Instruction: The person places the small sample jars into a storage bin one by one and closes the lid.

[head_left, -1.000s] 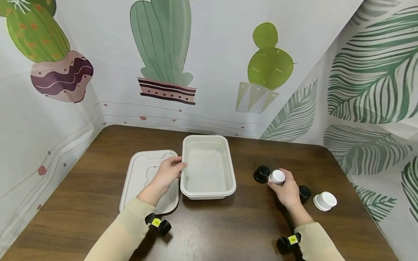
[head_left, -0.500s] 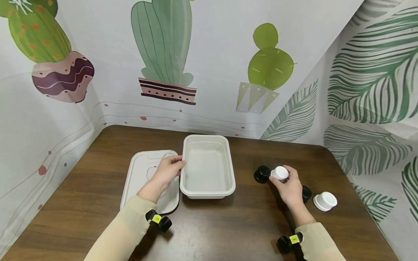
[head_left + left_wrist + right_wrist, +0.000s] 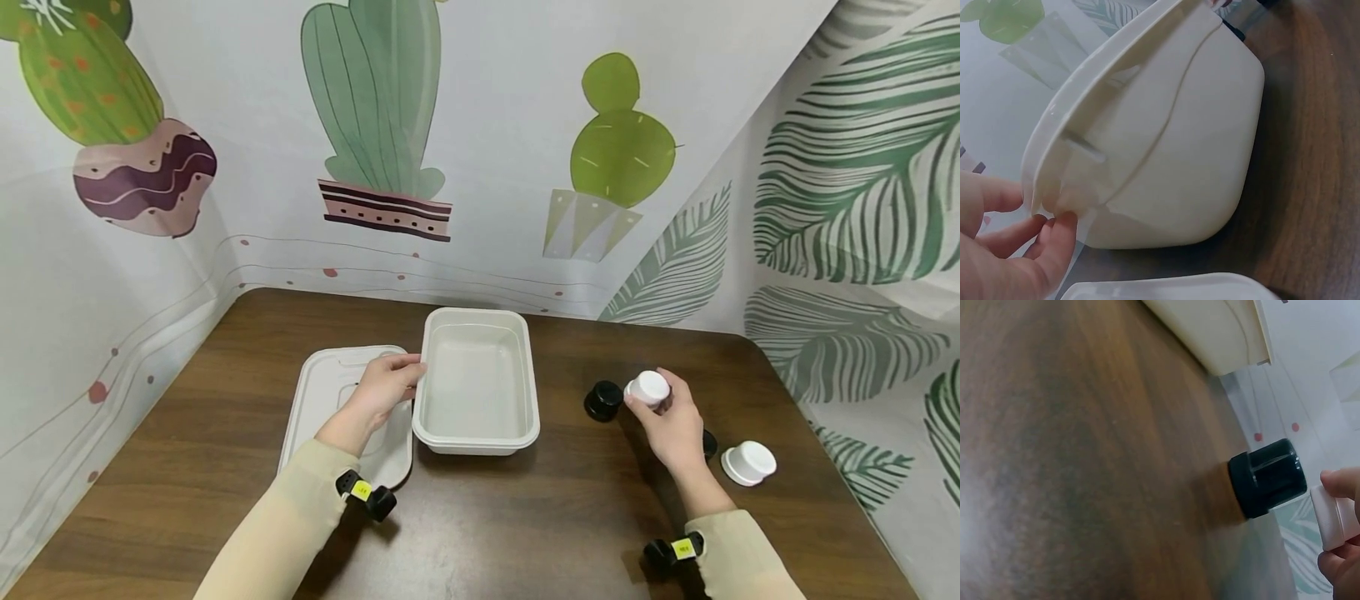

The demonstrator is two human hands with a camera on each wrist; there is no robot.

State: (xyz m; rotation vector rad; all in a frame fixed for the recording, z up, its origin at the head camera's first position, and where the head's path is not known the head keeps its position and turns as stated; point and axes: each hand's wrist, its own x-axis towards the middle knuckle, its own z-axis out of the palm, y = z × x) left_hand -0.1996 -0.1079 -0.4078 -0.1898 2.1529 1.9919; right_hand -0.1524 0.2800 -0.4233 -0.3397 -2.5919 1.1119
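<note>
At this moment you are, I judge, at the step of lifting: your right hand (image 3: 675,421) pinches a small white cylindrical piece (image 3: 651,387), probably plastic, between thumb and fingers, and the right wrist view shows it raised above the dark brown wooden table (image 3: 510,533), just beside a small black cylindrical piece (image 3: 603,402). Your left hand (image 3: 382,387) grasps the left rim of a cream rectangular plastic container (image 3: 476,443), perhaps to steady it. A flat white rectangular lid (image 3: 318,408) lies to the left of this container. A partly hidden second black piece (image 3: 709,444) and a second white piece (image 3: 750,462) stand to the right. The next move seems to call for a secure pinch, and for enough height that the neighbouring black piece is not knocked.
</note>
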